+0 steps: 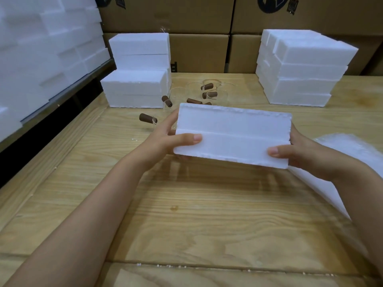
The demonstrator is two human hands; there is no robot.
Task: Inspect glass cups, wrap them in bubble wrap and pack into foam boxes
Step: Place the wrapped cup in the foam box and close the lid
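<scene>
Gripping a white foam box (232, 135) at both ends, above the wooden surface (186, 214): left hand (165, 139) fingers curled round its left end, right hand (300, 154) fingers round its right end. Behind the box, glass cups (209, 92) with brown handles; right of it, bubble wrap (356, 150).
</scene>
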